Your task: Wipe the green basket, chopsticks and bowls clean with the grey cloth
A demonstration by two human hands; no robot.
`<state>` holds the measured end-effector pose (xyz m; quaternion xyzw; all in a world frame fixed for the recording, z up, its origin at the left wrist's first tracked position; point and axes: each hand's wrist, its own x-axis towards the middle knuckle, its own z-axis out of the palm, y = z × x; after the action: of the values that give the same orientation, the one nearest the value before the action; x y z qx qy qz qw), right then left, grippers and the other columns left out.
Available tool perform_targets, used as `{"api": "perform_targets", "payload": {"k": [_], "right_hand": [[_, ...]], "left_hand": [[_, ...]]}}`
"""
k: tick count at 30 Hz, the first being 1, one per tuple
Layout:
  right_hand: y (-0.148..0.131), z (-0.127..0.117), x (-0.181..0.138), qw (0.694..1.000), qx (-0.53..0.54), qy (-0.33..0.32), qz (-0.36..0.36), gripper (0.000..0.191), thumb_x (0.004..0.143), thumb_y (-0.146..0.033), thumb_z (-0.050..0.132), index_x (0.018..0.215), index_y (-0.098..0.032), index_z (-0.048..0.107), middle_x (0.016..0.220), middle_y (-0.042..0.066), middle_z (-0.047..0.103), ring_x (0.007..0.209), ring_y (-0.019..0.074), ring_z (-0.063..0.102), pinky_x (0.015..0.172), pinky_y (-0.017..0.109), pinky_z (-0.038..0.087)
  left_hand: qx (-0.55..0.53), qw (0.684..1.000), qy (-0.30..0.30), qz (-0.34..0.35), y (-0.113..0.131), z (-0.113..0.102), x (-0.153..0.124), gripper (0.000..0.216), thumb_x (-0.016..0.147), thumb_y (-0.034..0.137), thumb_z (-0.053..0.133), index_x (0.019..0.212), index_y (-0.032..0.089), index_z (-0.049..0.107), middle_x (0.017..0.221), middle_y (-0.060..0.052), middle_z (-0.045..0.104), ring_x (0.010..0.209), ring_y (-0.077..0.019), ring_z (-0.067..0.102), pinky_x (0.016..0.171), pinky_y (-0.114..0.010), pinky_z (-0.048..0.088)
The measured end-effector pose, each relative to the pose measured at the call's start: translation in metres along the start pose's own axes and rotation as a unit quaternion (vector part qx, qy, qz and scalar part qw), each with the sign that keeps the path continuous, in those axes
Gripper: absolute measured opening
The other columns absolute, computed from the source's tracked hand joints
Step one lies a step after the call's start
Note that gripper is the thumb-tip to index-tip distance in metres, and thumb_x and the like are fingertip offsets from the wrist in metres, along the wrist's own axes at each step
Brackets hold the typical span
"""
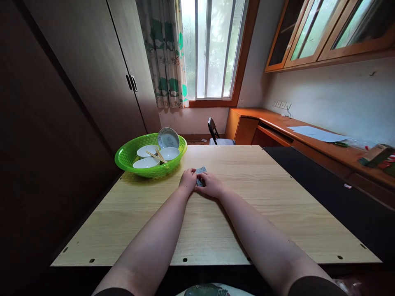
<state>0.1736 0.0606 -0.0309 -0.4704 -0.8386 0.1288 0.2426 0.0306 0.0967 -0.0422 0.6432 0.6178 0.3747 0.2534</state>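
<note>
My left hand (188, 180) and my right hand (209, 184) meet near the middle of the wooden table (234, 226). Between them is a small grey-blue patterned rectangle (201, 169); its exact kind is too small to make out. My left fingers are curled at its left edge, while the right fingers and thumb bend around its right side. Much of it is hidden by the fingers. To the left of my hands stands a green plastic basket (123, 165) holding white bowls (146, 163), a patterned dish (168, 138) leaning on edge, and wooden chopsticks (156, 156).
The basket sits at the table's far left corner, close to the dark wardrobe (92, 61). A folding chair (216, 135) is beyond the far edge. Along the right wall runs an orange-brown desk (296, 123) with paper sheets (317, 133) and a box (375, 155).
</note>
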Motion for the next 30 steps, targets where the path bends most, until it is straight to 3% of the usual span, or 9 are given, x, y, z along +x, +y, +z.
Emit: {"api": "perform_targets", "payload": {"k": [6,11,15,18,20,23,26,28,30], "right_hand": [[-0.005,0.005,0.000,0.998,-0.039,0.004,0.040,0.036,0.078,-0.022,0.063,0.113,-0.018,0.061,0.112,0.010,0.064,0.104,0.0217,0.057,0.092,0.033,0.041],[0.009,0.000,0.004,0.982,0.097,0.099,0.130,0.028,0.076,-0.015,0.051,0.100,-0.021,0.065,0.099,0.005,0.070,0.089,0.0185,0.062,0.082,0.029,0.045],[0.044,-0.015,0.005,0.902,0.202,0.265,0.273,0.032,0.073,-0.020,0.049,0.100,-0.017,0.065,0.095,0.007,0.070,0.084,0.0200,0.063,0.076,0.029,0.048],[0.072,-0.027,0.002,0.819,0.141,0.388,0.398,0.037,0.069,-0.020,0.051,0.103,-0.014,0.063,0.101,0.012,0.068,0.093,0.0248,0.061,0.086,0.036,0.046],[0.082,-0.031,0.000,0.803,0.093,0.418,0.414,0.044,0.070,-0.020,0.050,0.113,-0.010,0.058,0.113,0.018,0.063,0.108,0.0294,0.055,0.096,0.043,0.040],[0.078,-0.025,0.001,0.844,0.065,0.389,0.363,0.042,0.074,-0.022,0.051,0.114,-0.011,0.059,0.116,0.016,0.062,0.112,0.0281,0.054,0.099,0.041,0.038],[0.062,-0.011,0.004,0.930,0.072,0.251,0.260,0.032,0.078,-0.025,0.054,0.107,-0.019,0.065,0.109,0.008,0.067,0.105,0.0223,0.059,0.094,0.033,0.042],[0.055,-0.002,0.006,0.972,0.040,0.137,0.186,0.033,0.079,-0.028,0.056,0.110,-0.020,0.065,0.115,0.009,0.066,0.109,0.0223,0.058,0.095,0.033,0.041],[0.053,0.001,0.006,0.984,-0.015,0.071,0.161,0.033,0.080,-0.033,0.060,0.109,-0.019,0.066,0.120,0.012,0.064,0.113,0.0245,0.055,0.098,0.035,0.039]], "left_hand": [[-0.051,0.999,0.012,-0.012,-0.005,0.004,0.003,0.027,0.078,0.015,0.051,0.100,0.014,0.067,0.099,-0.010,0.070,0.099,-0.0205,0.064,0.089,-0.031,0.048],[-0.076,0.997,0.018,-0.011,-0.007,0.002,0.003,0.027,0.078,0.020,0.056,0.102,0.015,0.067,0.094,-0.009,0.071,0.093,-0.0216,0.065,0.088,-0.033,0.048],[-0.080,0.997,0.021,-0.010,-0.007,-0.001,0.003,0.029,0.078,0.020,0.054,0.104,0.015,0.066,0.093,-0.008,0.070,0.092,-0.0212,0.065,0.087,-0.032,0.048],[-0.073,0.997,0.021,-0.007,-0.006,-0.002,0.002,0.029,0.079,0.019,0.053,0.105,0.016,0.066,0.093,-0.008,0.070,0.091,-0.0209,0.065,0.087,-0.032,0.048],[-0.067,0.998,0.021,-0.004,-0.003,-0.004,0.000,0.029,0.079,0.019,0.052,0.105,0.016,0.066,0.093,-0.008,0.069,0.090,-0.0210,0.065,0.086,-0.033,0.048],[-0.054,0.998,0.029,0.010,0.005,-0.013,-0.005,0.030,0.080,0.018,0.050,0.106,0.016,0.065,0.096,-0.008,0.069,0.089,-0.0209,0.065,0.087,-0.034,0.048],[0.021,0.991,0.095,0.091,0.020,-0.024,-0.013,0.030,0.082,0.015,0.048,0.106,0.019,0.065,0.111,-0.009,0.067,0.106,-0.0230,0.060,0.100,-0.037,0.043],[0.111,0.970,0.164,0.141,0.030,-0.030,-0.019,0.030,0.082,0.017,0.051,0.108,0.023,0.065,0.126,-0.008,0.061,0.128,-0.0266,0.047,0.114,-0.044,0.026],[0.190,0.945,0.222,0.146,0.036,-0.034,-0.024,0.036,0.082,0.021,0.054,0.118,0.022,0.061,0.142,-0.009,0.050,0.140,-0.0312,0.029,0.118,-0.054,0.008]]}}
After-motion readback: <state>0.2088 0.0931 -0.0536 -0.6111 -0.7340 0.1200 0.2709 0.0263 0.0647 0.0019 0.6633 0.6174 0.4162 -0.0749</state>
